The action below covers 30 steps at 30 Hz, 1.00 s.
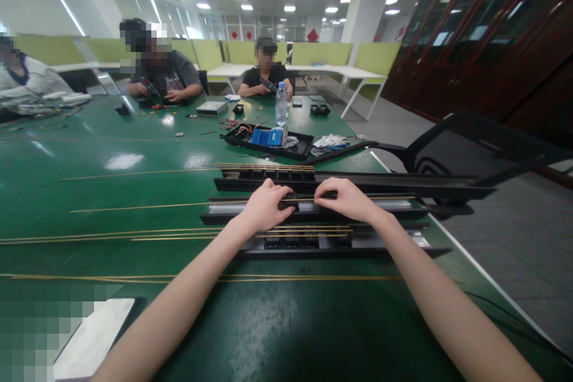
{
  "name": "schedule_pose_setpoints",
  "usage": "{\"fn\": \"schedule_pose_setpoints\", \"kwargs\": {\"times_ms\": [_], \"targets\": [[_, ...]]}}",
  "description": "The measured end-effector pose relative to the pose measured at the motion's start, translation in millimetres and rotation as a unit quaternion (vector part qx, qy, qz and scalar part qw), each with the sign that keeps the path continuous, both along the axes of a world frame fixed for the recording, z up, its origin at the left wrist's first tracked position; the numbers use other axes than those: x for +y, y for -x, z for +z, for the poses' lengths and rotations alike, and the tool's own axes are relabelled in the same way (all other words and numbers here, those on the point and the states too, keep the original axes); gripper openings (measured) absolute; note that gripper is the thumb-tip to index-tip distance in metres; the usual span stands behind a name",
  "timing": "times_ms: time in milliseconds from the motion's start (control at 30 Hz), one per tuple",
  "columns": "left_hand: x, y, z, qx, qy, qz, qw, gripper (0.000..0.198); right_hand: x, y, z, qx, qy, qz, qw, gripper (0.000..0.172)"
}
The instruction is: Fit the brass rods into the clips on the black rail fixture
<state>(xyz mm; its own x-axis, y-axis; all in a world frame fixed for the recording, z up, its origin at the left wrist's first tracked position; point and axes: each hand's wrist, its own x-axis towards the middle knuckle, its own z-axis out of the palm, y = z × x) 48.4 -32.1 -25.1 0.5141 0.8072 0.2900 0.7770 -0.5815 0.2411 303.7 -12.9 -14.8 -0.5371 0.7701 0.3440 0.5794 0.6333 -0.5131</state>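
Observation:
My left hand is closed on a small black block in the middle black channel, which has a silvery inner face. My right hand pinches a thin brass-coloured rod between thumb and forefinger, just right of that block. Another dark piece lies partly hidden behind the right fingers. The rod shows again right of this hand. Behind, a black channel holds several black blocks with brass rods across them. A nearer channel also carries black blocks under rods.
Long brass rods stretch left across the green table. Behind the channels are a black tray with a blue pack, a water bottle and gloves. A chair stands right; several people sit across.

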Motion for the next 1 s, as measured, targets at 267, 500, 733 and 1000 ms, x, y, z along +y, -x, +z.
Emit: {"fn": "schedule_pose_setpoints", "kwargs": {"times_ms": [267,500,733,1000], "targets": [[1,-1,-0.7,0.004,-0.004,0.000,1.000,0.042,2,-7,4.4,0.018,0.021,0.027,0.999,0.008],[1,0,-0.8,0.006,-0.004,-0.002,1.000,0.042,3,-10,8.5,0.010,0.035,0.026,0.999,0.010],[2,0,-1.3,-0.002,0.002,0.001,1.000,0.041,3,-13,9.6,0.016,0.041,0.027,0.999,0.011],[1,0,-1.8,-0.001,-0.005,-0.002,1.000,0.043,-4,11,2.6,0.024,-0.024,-0.009,0.999,0.009]]}}
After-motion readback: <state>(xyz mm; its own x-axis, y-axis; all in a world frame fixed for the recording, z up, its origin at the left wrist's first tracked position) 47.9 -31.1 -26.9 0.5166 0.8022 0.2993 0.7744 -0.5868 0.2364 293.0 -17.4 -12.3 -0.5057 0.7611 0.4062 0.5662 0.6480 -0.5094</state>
